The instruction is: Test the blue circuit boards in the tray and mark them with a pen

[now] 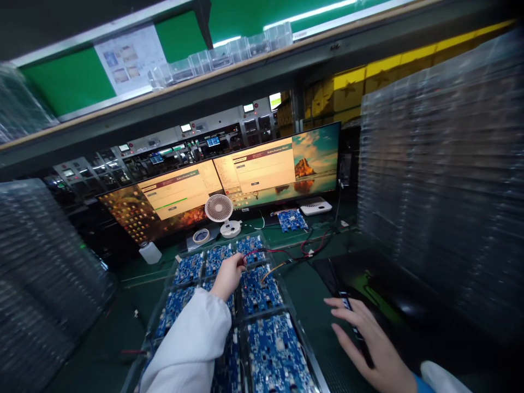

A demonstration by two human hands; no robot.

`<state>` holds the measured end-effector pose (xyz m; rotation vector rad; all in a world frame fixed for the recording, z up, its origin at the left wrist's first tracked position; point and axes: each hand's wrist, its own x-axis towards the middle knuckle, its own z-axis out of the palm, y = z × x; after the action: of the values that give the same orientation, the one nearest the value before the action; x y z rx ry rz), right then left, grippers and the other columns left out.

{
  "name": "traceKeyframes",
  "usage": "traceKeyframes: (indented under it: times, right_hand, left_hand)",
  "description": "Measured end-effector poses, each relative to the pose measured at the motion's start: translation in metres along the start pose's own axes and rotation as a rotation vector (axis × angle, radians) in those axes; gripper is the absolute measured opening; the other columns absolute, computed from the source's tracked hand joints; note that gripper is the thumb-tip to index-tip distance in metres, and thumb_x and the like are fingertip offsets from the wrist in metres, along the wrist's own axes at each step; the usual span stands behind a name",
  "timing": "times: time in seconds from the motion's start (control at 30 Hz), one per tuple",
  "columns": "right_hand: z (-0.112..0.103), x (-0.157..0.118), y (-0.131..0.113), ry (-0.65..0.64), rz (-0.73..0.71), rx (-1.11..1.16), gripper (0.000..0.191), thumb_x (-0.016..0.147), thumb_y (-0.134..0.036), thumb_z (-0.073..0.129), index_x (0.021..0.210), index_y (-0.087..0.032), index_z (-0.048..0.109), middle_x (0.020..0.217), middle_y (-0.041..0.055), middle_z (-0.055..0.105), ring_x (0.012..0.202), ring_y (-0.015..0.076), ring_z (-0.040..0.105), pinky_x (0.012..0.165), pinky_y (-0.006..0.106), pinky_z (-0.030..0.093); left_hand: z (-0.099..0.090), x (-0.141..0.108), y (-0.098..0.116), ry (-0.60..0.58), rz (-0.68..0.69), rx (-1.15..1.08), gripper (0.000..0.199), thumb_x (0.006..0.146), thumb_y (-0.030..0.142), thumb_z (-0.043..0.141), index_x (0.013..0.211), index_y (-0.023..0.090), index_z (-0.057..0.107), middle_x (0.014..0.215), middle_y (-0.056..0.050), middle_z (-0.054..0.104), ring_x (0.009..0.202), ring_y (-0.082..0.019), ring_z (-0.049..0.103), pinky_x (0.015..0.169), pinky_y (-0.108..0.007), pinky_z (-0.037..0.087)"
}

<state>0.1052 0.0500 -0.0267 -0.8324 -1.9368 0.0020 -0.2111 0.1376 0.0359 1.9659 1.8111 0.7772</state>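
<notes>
My left hand [228, 275], in a white sleeve, is closed in a pinch on a red and black cable [272, 250] above the blue circuit boards. Its fingertips are over the far right part of the tray [241, 322], and the cable's end is hidden by them. A yellow wire [273, 269] runs to the circuit board [260, 290] just below. My right hand [370, 338] hovers over the bench at the right, holding a slim black pen [355, 327] threaded between its loosely spread fingers.
Two monitors [262, 174] stand behind a small white fan [219, 208], a tape roll [201, 236] and a white bottle [150, 252]. Another circuit board [291, 220] lies by a white box [315, 206]. Tall stacks of clear trays [442, 164] flank both sides; a shelf [229, 71] crosses above.
</notes>
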Motion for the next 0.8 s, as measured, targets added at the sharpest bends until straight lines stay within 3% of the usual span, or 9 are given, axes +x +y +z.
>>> traceKeyframes:
  times: [0.27,0.8]
  right_hand:
    - [0.002,-0.001,0.0,-0.036,-0.035,-0.046,0.023,0.089,-0.022,0.048,0.112,-0.023,0.052,0.112,0.0051,0.062,0.11,0.0155,0.056,0.088,0.027,0.052]
    - [0.004,-0.006,0.003,-0.079,-0.09,-0.153,0.023,0.092,-0.024,0.044,0.114,-0.023,0.051,0.11,0.0024,0.065,0.113,0.014,0.056,0.095,0.027,0.049]
  left_hand:
    - [0.008,0.003,-0.032,0.031,-0.073,0.014,0.019,0.073,-0.002,0.05,0.077,0.016,0.055,0.075,0.001,0.061,0.073,-0.012,0.054,0.073,-0.022,0.038]
    - [0.014,0.003,-0.045,0.037,-0.109,0.067,0.018,0.075,0.001,0.053,0.08,0.018,0.057,0.078,0.001,0.063,0.074,-0.011,0.055,0.072,-0.021,0.038]
